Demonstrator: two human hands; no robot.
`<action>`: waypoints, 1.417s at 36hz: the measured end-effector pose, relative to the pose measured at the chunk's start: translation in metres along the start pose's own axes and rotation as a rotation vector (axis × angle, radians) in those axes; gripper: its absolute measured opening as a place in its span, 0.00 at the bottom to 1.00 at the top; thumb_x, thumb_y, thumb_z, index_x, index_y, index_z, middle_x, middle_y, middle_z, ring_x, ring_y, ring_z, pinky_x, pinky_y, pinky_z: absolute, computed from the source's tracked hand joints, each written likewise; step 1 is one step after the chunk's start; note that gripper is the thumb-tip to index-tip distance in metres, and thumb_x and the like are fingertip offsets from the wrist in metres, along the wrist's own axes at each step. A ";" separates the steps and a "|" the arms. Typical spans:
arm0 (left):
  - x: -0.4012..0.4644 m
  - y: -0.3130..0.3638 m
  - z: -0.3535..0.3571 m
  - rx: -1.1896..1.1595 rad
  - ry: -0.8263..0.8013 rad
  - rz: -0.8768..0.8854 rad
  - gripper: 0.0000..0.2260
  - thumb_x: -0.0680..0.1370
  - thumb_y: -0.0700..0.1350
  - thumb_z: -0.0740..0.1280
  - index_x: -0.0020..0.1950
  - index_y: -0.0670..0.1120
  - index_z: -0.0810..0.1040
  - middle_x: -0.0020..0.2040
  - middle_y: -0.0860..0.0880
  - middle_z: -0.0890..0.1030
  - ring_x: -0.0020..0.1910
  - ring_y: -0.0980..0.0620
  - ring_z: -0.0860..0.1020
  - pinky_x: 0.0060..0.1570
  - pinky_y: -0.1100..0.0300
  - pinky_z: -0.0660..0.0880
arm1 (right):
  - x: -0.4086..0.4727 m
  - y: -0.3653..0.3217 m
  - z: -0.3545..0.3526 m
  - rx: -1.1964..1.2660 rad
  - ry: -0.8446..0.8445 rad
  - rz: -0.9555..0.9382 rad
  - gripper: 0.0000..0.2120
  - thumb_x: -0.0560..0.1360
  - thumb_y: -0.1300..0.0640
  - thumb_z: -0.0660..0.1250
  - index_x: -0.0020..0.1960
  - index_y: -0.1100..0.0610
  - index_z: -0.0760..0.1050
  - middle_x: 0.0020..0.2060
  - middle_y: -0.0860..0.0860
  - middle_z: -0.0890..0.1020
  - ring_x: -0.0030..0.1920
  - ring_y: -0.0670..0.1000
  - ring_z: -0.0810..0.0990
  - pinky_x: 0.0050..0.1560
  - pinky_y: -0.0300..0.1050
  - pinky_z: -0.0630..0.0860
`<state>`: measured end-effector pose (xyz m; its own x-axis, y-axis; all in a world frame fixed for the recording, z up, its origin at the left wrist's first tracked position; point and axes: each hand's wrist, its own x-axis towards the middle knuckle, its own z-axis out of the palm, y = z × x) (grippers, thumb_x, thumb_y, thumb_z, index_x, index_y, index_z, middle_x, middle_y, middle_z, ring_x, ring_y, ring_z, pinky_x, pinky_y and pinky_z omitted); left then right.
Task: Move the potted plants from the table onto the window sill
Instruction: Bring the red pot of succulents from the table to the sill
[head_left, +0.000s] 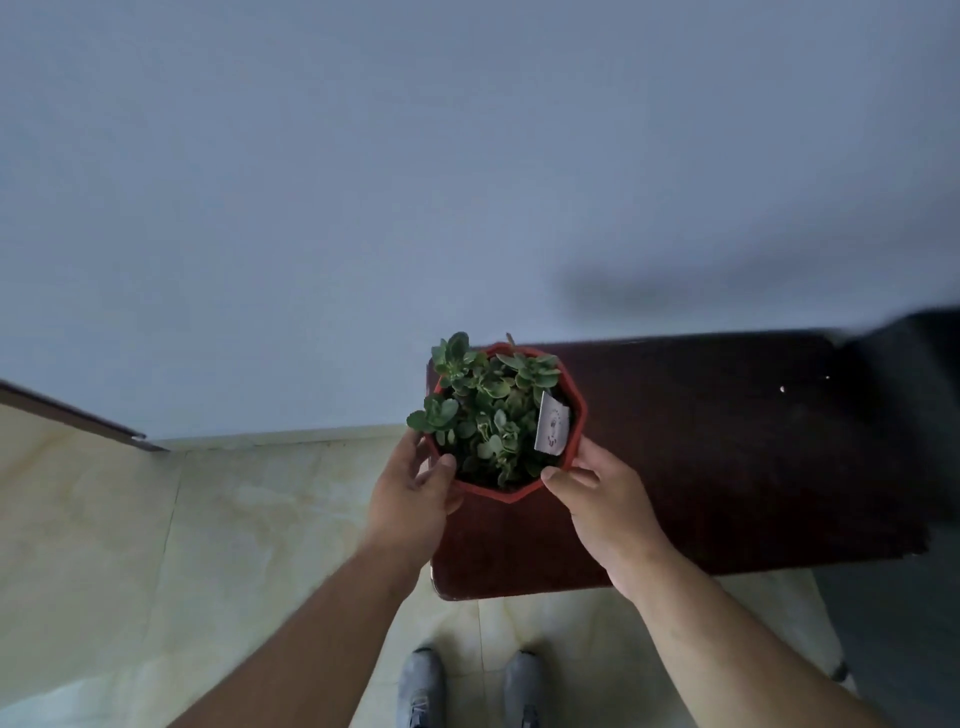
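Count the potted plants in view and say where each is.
1: a red pot of succulents at the dark table's left end, held by both hands. Others may be out of view.

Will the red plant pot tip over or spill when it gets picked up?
Probably not: both hands, left and right, grip opposite sides of the red pot, so it should stay level. The leafy stems look bendy and could snap if squeezed.

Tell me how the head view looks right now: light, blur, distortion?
Head view: dim and bluish; the dark table loses its surface detail. The red pot and both hands, left and right, are sharp. The far right edge is smeared dark, with a soft shadow on the wall. Wide-angle bending shows in the table's edges.
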<state>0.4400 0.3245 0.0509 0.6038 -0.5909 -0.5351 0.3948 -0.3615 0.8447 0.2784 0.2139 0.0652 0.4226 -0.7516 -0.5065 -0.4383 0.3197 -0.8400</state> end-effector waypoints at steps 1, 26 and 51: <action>-0.008 0.004 -0.001 -0.006 0.008 0.001 0.18 0.83 0.38 0.63 0.71 0.53 0.73 0.63 0.55 0.81 0.49 0.57 0.85 0.51 0.56 0.83 | -0.006 -0.005 0.000 -0.006 -0.001 -0.006 0.17 0.78 0.63 0.69 0.61 0.45 0.81 0.53 0.41 0.87 0.56 0.39 0.83 0.55 0.36 0.76; -0.298 0.113 -0.159 -0.285 0.549 0.298 0.16 0.84 0.43 0.61 0.70 0.57 0.73 0.62 0.56 0.83 0.66 0.53 0.78 0.69 0.48 0.72 | -0.213 -0.188 0.120 -0.299 -0.575 -0.462 0.10 0.80 0.56 0.66 0.57 0.49 0.83 0.49 0.41 0.87 0.51 0.39 0.84 0.49 0.36 0.77; -0.524 -0.014 -0.480 -0.523 1.094 0.369 0.16 0.83 0.41 0.63 0.63 0.63 0.75 0.59 0.59 0.84 0.63 0.59 0.79 0.62 0.56 0.76 | -0.467 -0.136 0.480 -0.476 -1.144 -0.588 0.08 0.81 0.61 0.66 0.47 0.53 0.82 0.21 0.36 0.75 0.26 0.36 0.73 0.29 0.27 0.67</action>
<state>0.4506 0.9860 0.3127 0.8922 0.3980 -0.2136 0.1562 0.1719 0.9727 0.5215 0.7986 0.3227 0.9503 0.2590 -0.1729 -0.0976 -0.2795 -0.9552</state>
